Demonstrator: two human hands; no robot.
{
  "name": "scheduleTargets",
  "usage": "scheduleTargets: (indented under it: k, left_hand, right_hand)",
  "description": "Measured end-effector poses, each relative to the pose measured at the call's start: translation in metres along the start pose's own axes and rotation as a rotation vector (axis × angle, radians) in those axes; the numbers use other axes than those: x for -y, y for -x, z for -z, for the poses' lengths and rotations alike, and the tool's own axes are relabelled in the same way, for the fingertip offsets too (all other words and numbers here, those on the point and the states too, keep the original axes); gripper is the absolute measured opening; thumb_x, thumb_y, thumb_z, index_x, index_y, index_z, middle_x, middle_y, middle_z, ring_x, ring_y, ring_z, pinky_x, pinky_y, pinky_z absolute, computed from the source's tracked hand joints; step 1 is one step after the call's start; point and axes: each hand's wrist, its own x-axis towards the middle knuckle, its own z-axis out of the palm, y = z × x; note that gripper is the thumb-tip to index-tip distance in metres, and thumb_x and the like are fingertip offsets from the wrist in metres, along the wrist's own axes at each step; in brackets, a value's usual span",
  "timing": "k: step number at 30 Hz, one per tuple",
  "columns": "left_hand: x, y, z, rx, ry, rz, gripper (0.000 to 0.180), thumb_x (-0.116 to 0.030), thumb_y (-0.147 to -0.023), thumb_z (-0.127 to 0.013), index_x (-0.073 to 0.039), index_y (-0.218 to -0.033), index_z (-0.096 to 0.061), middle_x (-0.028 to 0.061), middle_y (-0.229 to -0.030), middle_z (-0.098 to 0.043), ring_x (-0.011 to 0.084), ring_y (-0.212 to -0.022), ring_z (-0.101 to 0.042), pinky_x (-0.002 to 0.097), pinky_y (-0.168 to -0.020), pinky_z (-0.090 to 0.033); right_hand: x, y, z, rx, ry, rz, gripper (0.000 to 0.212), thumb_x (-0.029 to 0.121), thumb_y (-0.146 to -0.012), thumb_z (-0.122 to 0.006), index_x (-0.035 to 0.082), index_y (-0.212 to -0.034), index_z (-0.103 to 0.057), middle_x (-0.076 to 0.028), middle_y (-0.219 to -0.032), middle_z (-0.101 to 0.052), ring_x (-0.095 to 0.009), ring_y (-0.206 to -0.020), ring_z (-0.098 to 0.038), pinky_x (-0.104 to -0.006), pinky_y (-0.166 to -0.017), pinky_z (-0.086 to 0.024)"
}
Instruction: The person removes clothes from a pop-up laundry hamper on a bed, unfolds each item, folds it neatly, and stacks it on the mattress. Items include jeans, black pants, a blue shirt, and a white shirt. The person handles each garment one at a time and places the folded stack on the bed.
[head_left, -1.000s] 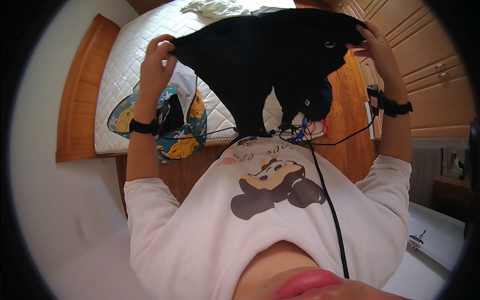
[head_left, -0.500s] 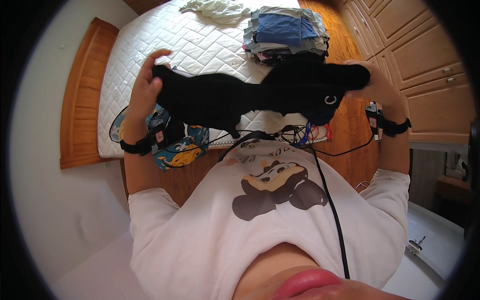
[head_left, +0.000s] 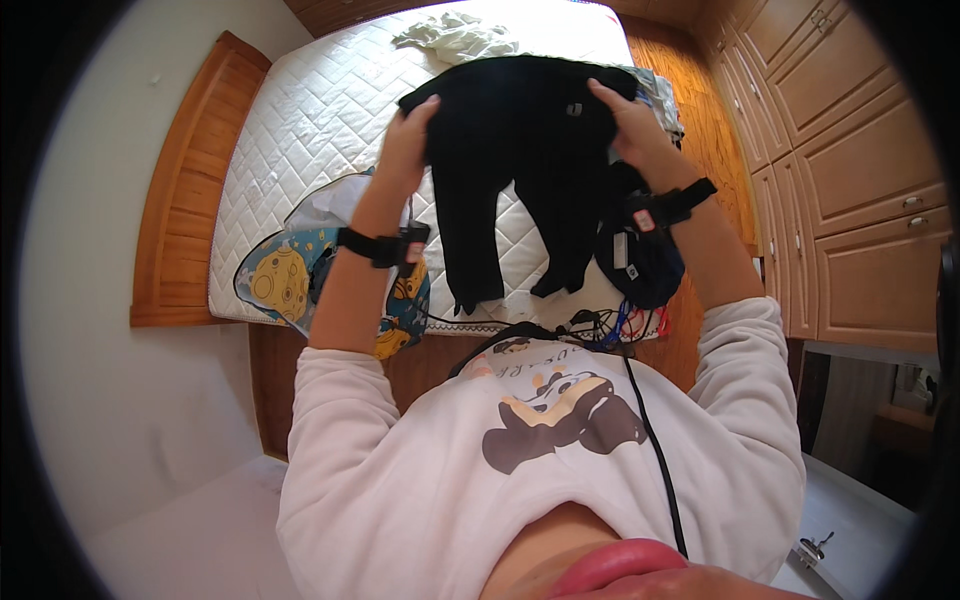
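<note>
A pair of black pants (head_left: 520,130) is spread out between my hands over the mattress, its two legs pointing back toward me. A small light mark shows on the fabric near the upper right. My left hand (head_left: 407,143) grips the left side near the top, thumb on the cloth. On the opposite side, my right hand (head_left: 637,126) holds the cloth the same way. Most fingers of both hands are hidden behind the fabric. Each wrist wears a black strap with a small device.
The white quilted mattress (head_left: 300,130) lies below, with crumpled pale cloth (head_left: 455,38) at its far side. Partly hidden folded clothes (head_left: 660,98) are stacked at right. A teal and yellow patterned bag (head_left: 278,280) sits near left; a dark item (head_left: 648,275) and cables (head_left: 600,330) near right.
My hands have moved closer together and farther out over the mattress. The black pants, stretched sideways and bunched before, now hang spread with both legs showing.
</note>
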Motion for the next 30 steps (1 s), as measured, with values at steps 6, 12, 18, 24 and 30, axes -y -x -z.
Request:
scheduleTargets:
  k: [6, 12, 18, 24, 30]
  left_hand:
    - [0.026, 0.039, -0.087, 0.372, -0.472, -0.643, 0.060, 0.004, -0.091, -0.055, -0.003, -0.145, -0.028, 0.0089, -0.121, -0.050, 0.0185, -0.115, -0.053, 0.0293, -0.097, -0.044]
    - [0.024, 0.031, 0.021, 0.385, -0.351, -0.363, 0.050, -0.012, -0.094, -0.060, -0.002, -0.139, -0.043, 0.0133, -0.122, -0.062, 0.0186, -0.110, -0.059, 0.0299, -0.095, -0.047]
    - [0.112, 0.048, 0.055, 0.260, -0.589, 0.279, 0.105, -0.059, -0.080, -0.070, 0.002, -0.148, -0.019, 0.0223, -0.135, -0.050, 0.0278, -0.118, -0.054, 0.0365, -0.100, -0.040]
    - [0.128, 0.070, 0.032, 0.431, 0.376, 0.254, 0.067, -0.016, -0.092, -0.065, -0.014, -0.149, -0.030, 0.0070, -0.126, -0.058, 0.0138, -0.111, -0.057, 0.0309, -0.091, -0.047]
    - [0.082, 0.079, 0.045, 0.402, -0.290, -0.270, 0.045, -0.010, -0.081, -0.075, -0.007, -0.124, -0.060, 0.0056, -0.107, -0.062, 0.0125, -0.094, -0.059, 0.0256, -0.082, -0.047]
  right_hand:
    - [0.007, 0.056, -0.076, 0.321, 0.129, 0.319, 0.064, 0.027, -0.081, -0.079, -0.001, -0.127, -0.045, -0.006, -0.102, -0.062, -0.014, -0.088, -0.062, -0.0241, -0.075, -0.052]
    - [0.043, 0.072, -0.043, 0.228, 0.043, 0.341, 0.039, 0.018, -0.084, -0.075, 0.000, -0.116, -0.061, -0.008, -0.107, -0.067, -0.018, -0.100, -0.065, -0.0287, -0.089, -0.052]
    - [0.086, 0.100, -0.049, 0.213, 0.065, 0.500, 0.036, 0.016, -0.088, -0.071, 0.002, -0.119, -0.058, -0.009, -0.115, -0.064, -0.022, -0.107, -0.062, -0.0320, -0.092, -0.051]
    - [0.099, 0.116, -0.041, 0.150, 0.111, 0.565, 0.033, 0.016, -0.092, -0.067, 0.002, -0.120, -0.059, -0.008, -0.116, -0.064, -0.020, -0.108, -0.061, -0.0316, -0.091, -0.051]
    - [0.124, 0.148, 0.007, 0.035, 0.192, 0.651, 0.036, 0.022, -0.096, -0.061, 0.001, -0.125, -0.057, -0.009, -0.121, -0.063, -0.021, -0.110, -0.061, -0.0327, -0.092, -0.051]
